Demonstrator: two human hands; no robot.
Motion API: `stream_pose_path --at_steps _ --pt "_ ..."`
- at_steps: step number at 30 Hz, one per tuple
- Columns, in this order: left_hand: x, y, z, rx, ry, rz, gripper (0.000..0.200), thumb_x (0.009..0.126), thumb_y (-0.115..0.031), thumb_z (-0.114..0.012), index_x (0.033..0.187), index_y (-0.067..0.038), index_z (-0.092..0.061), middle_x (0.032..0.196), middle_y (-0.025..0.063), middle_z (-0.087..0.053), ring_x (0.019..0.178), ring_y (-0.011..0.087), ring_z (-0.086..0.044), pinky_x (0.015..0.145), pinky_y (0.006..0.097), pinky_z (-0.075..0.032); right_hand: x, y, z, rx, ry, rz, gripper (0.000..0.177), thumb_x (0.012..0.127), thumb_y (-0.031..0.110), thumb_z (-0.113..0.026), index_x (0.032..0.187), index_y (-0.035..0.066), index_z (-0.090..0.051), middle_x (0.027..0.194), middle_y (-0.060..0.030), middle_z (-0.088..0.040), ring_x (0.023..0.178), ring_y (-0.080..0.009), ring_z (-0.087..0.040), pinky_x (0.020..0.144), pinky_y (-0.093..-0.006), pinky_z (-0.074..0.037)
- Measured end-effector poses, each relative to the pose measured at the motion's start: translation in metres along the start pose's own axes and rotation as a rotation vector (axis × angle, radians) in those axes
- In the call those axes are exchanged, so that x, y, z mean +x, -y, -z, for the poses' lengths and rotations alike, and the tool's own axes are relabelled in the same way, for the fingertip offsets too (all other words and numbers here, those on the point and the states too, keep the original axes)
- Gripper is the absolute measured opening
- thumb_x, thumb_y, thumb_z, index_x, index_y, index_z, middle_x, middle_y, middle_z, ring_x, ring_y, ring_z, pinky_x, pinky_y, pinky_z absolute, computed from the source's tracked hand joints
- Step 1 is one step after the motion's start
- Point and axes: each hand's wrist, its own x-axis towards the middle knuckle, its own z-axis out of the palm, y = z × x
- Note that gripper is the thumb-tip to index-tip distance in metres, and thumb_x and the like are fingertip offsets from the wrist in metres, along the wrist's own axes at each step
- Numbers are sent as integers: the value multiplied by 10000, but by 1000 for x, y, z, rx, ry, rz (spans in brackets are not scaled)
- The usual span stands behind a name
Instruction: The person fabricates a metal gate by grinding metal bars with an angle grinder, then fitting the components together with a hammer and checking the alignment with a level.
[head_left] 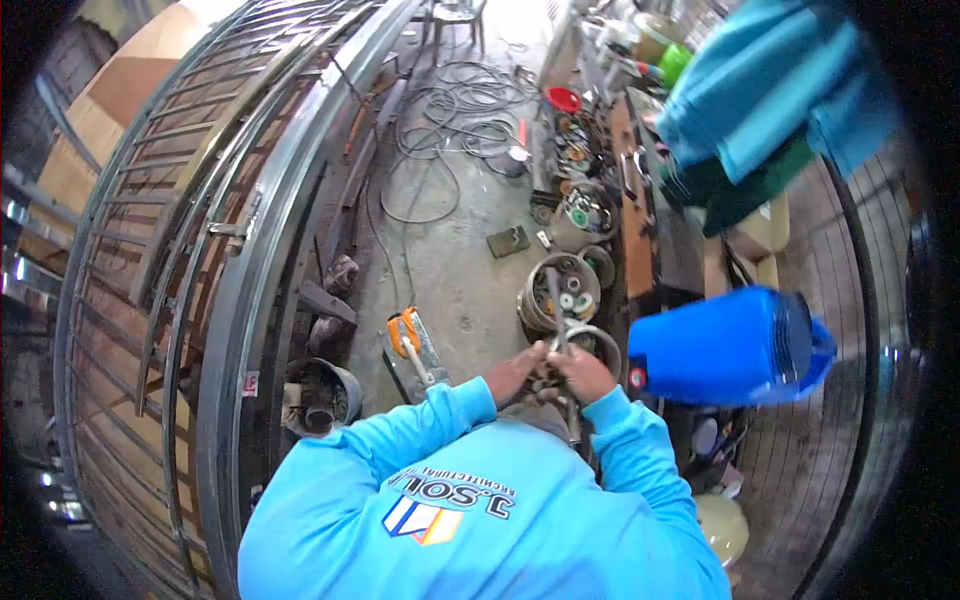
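Note:
Both my hands are close together in front of my chest, over a bucket of metal parts. My right hand [581, 374] is wrapped round a long thin metal rod [573, 421] that stands nearly upright in the view. Beside it, my left hand [517, 374] has its fingers bent toward the rod and the parts below; what they hold, if anything, is hidden. The bucket [605, 343] shows its rim just behind my right hand. A second bucket [528, 308] with discs and metal pieces stands right beyond it.
A blue plastic container [715, 345] lies at the right. Metal gates and rails [262, 225] line the left. A cable [440, 215] coils over the floor ahead. An orange-handled tool [405, 335] rests left of my hands, and a bucket [340, 385] stands at lower left.

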Motion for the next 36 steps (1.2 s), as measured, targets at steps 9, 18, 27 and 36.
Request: stream_pose_path --at_steps 9,18,27,36 --pt "8 -77 136 -322 -516 -168 291 920 -219 -506 1089 6 -579 854 95 -621 726 174 -608 626 313 -523 185 143 -45 -404 403 26 370 920 306 -544 1085 -21 -590 949 -192 -661 869 -265 -632 797 -369 -490" --pt "142 -234 231 91 -828 -107 239 891 -217 -583 1004 -7 -568 714 55 -575 595 126 -560 489 272 -455 517 172 78 -916 203 175 403 901 366 -523 1124 38 -596 962 -177 -651 899 -281 -633 804 -377 -505" --pt "222 -382 297 110 -756 -299 307 916 -336 -593 940 -30 -592 728 34 -591 589 99 -532 530 250 -434 718 281 162 388 -55 -271 131 901 92 -512 1002 83 -428 709 -118 -557 514 -240 -553 419 -405 -477" --pt "306 -545 459 -45 -723 -435 280 901 -252 -606 1042 -10 -592 728 34 -589 602 91 -558 525 235 -462 977 406 190 -275 -236 -52 336 826 240 -614 1089 34 -585 717 -110 -651 588 -197 -620 534 -350 -495"
